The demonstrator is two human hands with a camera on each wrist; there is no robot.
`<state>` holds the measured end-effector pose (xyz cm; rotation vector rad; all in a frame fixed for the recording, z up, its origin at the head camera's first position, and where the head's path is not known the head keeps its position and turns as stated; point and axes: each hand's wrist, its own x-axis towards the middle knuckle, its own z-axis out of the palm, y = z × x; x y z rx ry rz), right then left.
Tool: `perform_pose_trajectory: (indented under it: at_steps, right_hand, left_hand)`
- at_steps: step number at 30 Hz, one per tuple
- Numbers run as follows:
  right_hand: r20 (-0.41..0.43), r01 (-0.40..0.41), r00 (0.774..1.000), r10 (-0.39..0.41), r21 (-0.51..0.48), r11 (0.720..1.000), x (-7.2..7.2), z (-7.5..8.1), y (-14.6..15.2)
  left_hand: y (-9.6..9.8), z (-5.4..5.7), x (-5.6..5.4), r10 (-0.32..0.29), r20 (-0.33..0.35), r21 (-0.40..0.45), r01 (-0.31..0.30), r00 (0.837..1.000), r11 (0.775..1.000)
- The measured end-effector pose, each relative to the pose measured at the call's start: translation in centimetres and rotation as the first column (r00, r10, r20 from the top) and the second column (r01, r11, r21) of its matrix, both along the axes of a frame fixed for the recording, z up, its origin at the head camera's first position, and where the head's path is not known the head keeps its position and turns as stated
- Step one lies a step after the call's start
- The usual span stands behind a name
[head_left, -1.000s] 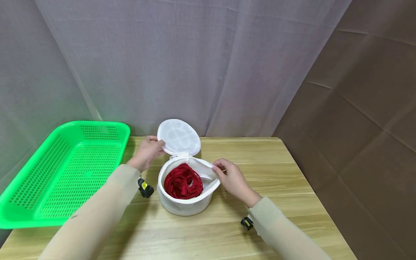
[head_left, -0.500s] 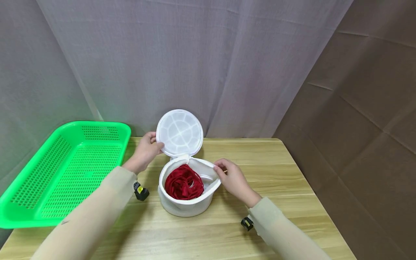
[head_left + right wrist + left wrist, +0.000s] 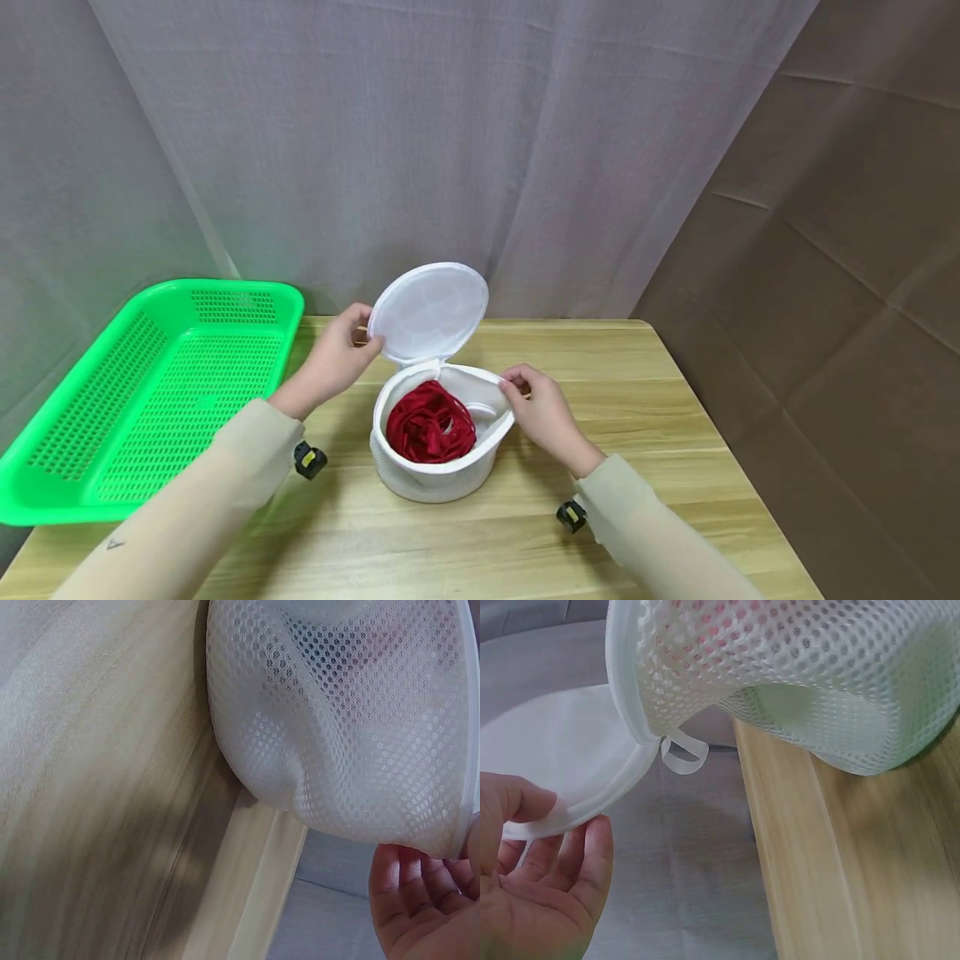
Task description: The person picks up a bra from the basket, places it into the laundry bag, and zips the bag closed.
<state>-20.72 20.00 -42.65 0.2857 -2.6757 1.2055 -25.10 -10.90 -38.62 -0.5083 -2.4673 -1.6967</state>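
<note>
A round white mesh laundry bag (image 3: 435,483) stands on the wooden table with its top unzipped. Inside lies a bundle of dark red fabric (image 3: 430,423) with thin straps. The bag's round lid (image 3: 431,312) is raised at the back, joined to the rim there. My left hand (image 3: 335,357) pinches the lid's left edge between thumb and fingers; the left wrist view shows the thumb on top and a small loop (image 3: 684,753) by the hinge. With thumb and fingers, my right hand (image 3: 545,410) grips the bag's right rim, pulling it outward to a point.
A green plastic basket (image 3: 288,333) with slotted sides stands at the left of the table (image 3: 615,367). A grey curtain (image 3: 450,150) hangs behind the table's back edge. Brown sheeting (image 3: 840,275) rises along the right side.
My left hand has first swung the lid further up and back, then tilted it to the right and forward. The bag has shifted slightly right. My right hand keeps its grip on the rim.
</note>
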Motion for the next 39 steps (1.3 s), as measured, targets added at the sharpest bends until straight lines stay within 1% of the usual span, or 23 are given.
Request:
perform_pose_trajectory:
  at_steps: [3, 5, 11, 14, 17, 19, 22, 26, 29, 31, 33, 34, 37, 39]
  right_hand:
    - [0.001, 0.001, 1.0, -0.001, -0.005, 1.0, -0.1, -0.1, 0.1]
    - [0.004, 0.004, 1.0, -0.004, -0.008, 1.0, -0.1, -0.2, 0.2]
    - [0.008, 0.011, 1.0, -0.011, -0.014, 1.0, -0.1, -0.3, 0.4]
    - [0.017, 0.012, 1.0, -0.011, -0.014, 1.0, -0.1, -0.3, 0.4]
    - [0.024, 0.016, 1.0, -0.015, -0.015, 1.0, -0.1, -0.2, 0.5]
    - [0.028, 0.02, 0.999, -0.02, -0.015, 1.0, 0.0, -0.2, 0.5]
    - [0.034, 0.02, 0.999, -0.019, -0.019, 1.0, 0.0, -0.2, 0.5]
    - [0.051, 0.014, 0.999, -0.012, -0.049, 0.999, 0.1, -0.1, 0.5]
    - [0.067, 0.026, 0.998, -0.02, -0.077, 0.997, 0.2, 0.0, 0.6]
    - [0.085, 0.045, 0.996, -0.037, -0.099, 0.994, 0.2, 0.0, 0.6]
    - [0.099, 0.064, 0.994, -0.052, -0.127, 0.99, 0.1, 0.0, 0.7]
    - [0.106, 0.073, 0.993, -0.057, -0.146, 0.987, 0.1, 0.0, 0.7]
    - [0.117, 0.085, 0.991, -0.064, -0.19, 0.978, 0.0, 0.0, 0.6]
    - [0.123, 0.088, 0.99, -0.064, -0.201, 0.976, 0.0, 0.0, 0.6]
  left_hand:
    - [-0.1, 0.0, 0.3, -0.041, -0.019, -0.02, 0.041, 0.999, 0.999]
    - [-0.2, 0.1, 0.6, -0.066, -0.017, -0.041, 0.066, 0.998, 0.997]
    - [-0.3, 0.2, 1.6, -0.142, 0.036, -0.101, 0.145, 0.989, 0.984]
    - [-0.4, 0.0, 1.9, -0.203, 0.075, -0.095, 0.209, 0.976, 0.973]
    - [-0.6, -0.3, 2.2, -0.249, 0.117, -0.106, 0.261, 0.961, 0.959]
    - [-0.8, -0.4, 2.3, -0.263, 0.139, -0.125, 0.281, 0.955, 0.952]
    - [-1.1, -0.5, 2.5, -0.27, 0.149, -0.162, 0.292, 0.951, 0.942]
    - [-1.6, -0.5, 2.8, -0.292, 0.173, -0.161, 0.319, 0.941, 0.934]
    - [-2.0, -0.5, 3.1, -0.316, 0.209, -0.154, 0.35, 0.926, 0.924]
    - [-2.0, -0.5, 3.2, -0.311, 0.245, -0.145, 0.352, 0.918, 0.925]
    - [-2.0, -0.7, 3.3, -0.294, 0.267, -0.123, 0.335, 0.918, 0.934]
    - [-1.9, -0.7, 3.2, -0.276, 0.272, -0.114, 0.315, 0.922, 0.942]
    - [-1.4, -1.0, 3.1, -0.195, 0.273, -0.094, 0.227, 0.942, 0.969]
    - [-1.0, -1.3, 3.1, -0.147, 0.273, -0.109, 0.182, 0.951, 0.977]
